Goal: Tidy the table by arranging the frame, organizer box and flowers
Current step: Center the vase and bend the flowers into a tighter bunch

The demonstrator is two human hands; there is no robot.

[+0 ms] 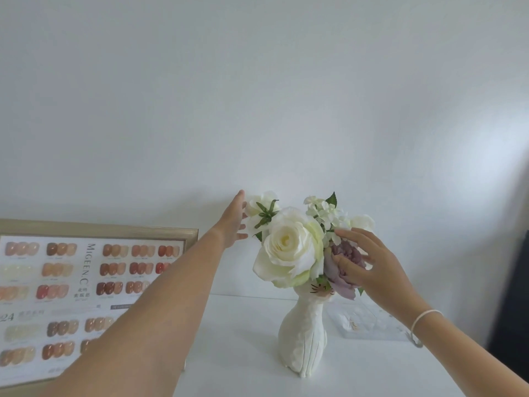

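Note:
A bunch of flowers (289, 250), white roses with one mauve bloom (347, 253), stands in a white cat-shaped vase (302, 336) on the white table (243, 353). My left hand (233, 222) reaches to the bunch's far left side, fingers spread, touching a small white bloom (257, 206). My right hand (369, 262) rests with spread fingers on the mauve bloom at the right. A gold-edged frame (94, 227) showing nail colour samples leans against the wall at the left. A clear organizer box (366, 319) lies flat behind the vase, partly hidden by my right arm.
A plain white wall runs close behind the table. Something dark (512, 296) stands at the right edge of view. My left forearm crosses in front of the frame's right part.

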